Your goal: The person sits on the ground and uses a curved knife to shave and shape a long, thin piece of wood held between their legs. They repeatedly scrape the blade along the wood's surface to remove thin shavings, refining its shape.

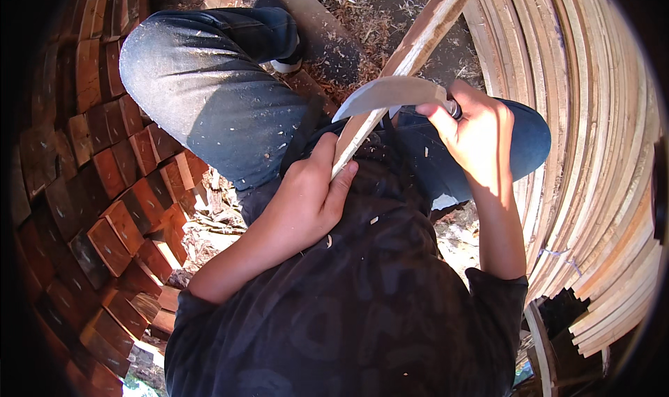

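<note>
A long, pale wooden strip (418, 45) slants from my lap up toward the top right. My left hand (310, 188) is closed round its near end, the thumb along one edge. In my right hand (474, 128) is a knife with a broad curved blade (390, 95), its dark handle mostly hidden by my fingers. The blade lies across the strip a little beyond my left hand, touching or just above the wood; which of these I cannot tell. Both hands are over my lap, in front of my dark shirt.
Stacked reddish-brown wood blocks (104, 181) rise on the left. Long pale planks (585, 118) are piled at the right. Wood shavings (348, 20) litter the ground ahead, near a flat board (313, 31). My jeans-clad knees (181, 83) spread to either side, dusted with chips.
</note>
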